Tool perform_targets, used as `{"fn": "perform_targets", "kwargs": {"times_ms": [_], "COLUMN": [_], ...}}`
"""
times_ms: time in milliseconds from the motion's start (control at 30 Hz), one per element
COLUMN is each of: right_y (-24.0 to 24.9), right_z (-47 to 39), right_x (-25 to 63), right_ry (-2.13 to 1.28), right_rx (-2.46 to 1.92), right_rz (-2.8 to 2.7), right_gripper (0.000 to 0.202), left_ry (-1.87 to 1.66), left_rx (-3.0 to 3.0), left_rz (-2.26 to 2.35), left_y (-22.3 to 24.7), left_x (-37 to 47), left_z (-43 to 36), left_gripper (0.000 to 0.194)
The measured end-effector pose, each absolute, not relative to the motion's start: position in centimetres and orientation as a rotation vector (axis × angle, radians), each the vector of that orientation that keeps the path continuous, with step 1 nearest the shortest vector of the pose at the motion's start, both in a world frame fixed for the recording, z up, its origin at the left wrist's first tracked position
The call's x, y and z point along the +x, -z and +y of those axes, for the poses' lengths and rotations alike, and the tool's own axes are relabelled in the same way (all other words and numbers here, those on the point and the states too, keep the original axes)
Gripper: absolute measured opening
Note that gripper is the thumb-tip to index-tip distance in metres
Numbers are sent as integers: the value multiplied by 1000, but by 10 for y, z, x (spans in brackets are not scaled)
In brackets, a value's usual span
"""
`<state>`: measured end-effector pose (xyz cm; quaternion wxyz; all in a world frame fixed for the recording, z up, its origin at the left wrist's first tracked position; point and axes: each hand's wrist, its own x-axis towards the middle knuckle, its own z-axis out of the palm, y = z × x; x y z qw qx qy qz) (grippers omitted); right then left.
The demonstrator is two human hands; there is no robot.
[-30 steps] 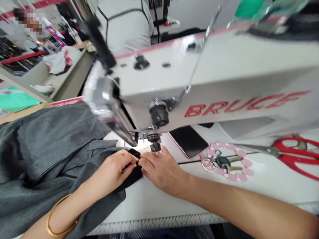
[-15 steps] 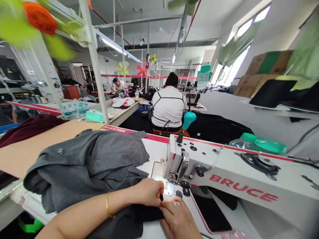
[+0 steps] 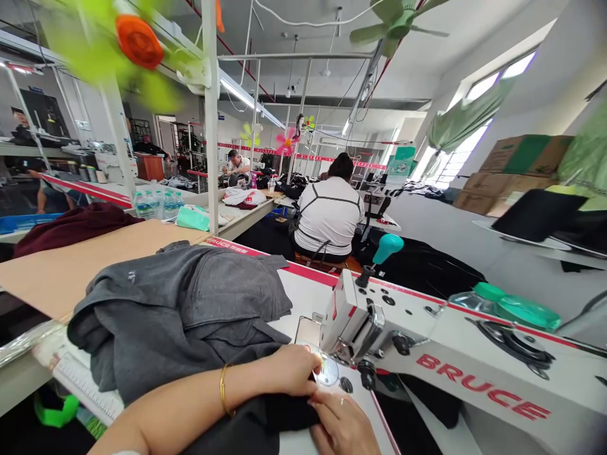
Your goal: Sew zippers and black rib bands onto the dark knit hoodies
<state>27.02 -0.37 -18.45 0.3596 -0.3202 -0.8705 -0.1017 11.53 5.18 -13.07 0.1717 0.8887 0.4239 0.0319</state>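
Black cloth (image 3: pixel 290 412), partly hidden under two hands, before one sewing machine (image 3: pixel 439 338).
From my remote seat, the bottom edge crops the right hand (image 3: pixel 345 424); one grey garment (image 3: pixel 203 309) lies left. The left hand (image 3: pixel 294 371) curls narrowly, pinching the black cloth; the right's bent fingers touch it (thumb unseen, so I can't tell whether they grip).

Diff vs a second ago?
Head camera swung up: the machine close-up is now a wide room view, with scissors and keys out of frame. The right hand appears drawn back slightly from the sewing machine. No visible grab or release. Unchanged: right and left hand both at the black cloth; gray garment left of the machine.
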Motion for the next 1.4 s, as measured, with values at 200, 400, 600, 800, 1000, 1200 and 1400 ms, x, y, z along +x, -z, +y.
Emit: {"fn": "perform_targets", "kwargs": {"times_ms": [200, 400, 600, 800, 1000, 1200, 1400], "right_y": [180, 176, 173, 174, 182, 185, 192], "right_z": [-10, -15, -16, -16, -16, -12, -7], "right_x": [267, 267, 266, 267, 268, 269, 270], "right_ry": [226, 184, 174, 164, 215, 244, 318], "right_rx": [-888, -952, -969, -969, -1008, -981, -949], "right_rz": [-2275, -2299, -2299, -2283, -2220, -2219, -2163], "right_gripper": [27, 25, 21, 18, 20, 20, 20], "left_ry": [-39, -2, 54, 69, 54, 4, -12], "left_rx": [2685, 2698, 2638, 2564, 2608, 2619, 2609], "left_rz": [1305, 1421, 1363, 1505, 1370, 1188, 1239], "left_y": [123, 125, 123, 120, 121, 119, 120], "left_x": [119, 113, 103, 104, 100, 93, 95], "left_z": [46, 35, 40, 42, 43, 48, 47], "left_gripper": [28, 25, 20, 34, 23, 21, 23]}}
